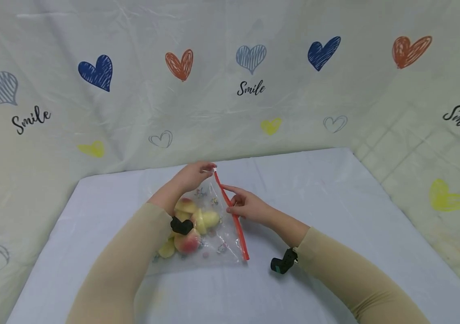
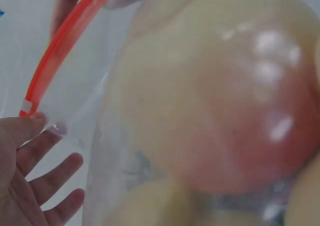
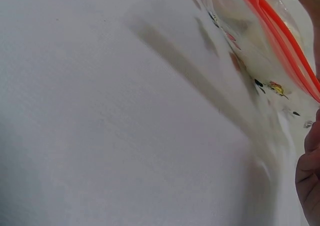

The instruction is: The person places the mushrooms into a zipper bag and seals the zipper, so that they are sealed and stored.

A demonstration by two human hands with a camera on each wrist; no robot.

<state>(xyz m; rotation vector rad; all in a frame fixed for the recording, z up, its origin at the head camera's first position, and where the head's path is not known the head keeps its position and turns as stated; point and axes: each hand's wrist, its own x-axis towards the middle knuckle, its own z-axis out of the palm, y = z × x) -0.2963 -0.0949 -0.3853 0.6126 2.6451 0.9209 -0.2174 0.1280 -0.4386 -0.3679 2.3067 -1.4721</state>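
Note:
A clear zip bag (image 1: 223,247) printed with small figures lies on the table, its red zip strip (image 1: 239,231) on the right. Several yellow fruit-like pieces (image 1: 210,219) and a red-blushed, peach-like one (image 1: 188,242) are inside. At the strip's far end, my left hand (image 1: 194,175) pinches the corner beside a small white slider (image 2: 26,105); its other fingers are spread in the left wrist view. My right hand (image 1: 252,207) holds the strip near its middle between thumb and fingers. In the right wrist view only part of the right hand (image 3: 311,171) shows.
A white cloth (image 1: 319,189) covers the table. Behind it hangs a pale sheet (image 1: 213,108) with printed hearts and "Smile" lettering. Black wrist cameras sit on the left wrist (image 1: 182,226) and right wrist (image 1: 283,262); the left one overlaps the fruit in the head view.

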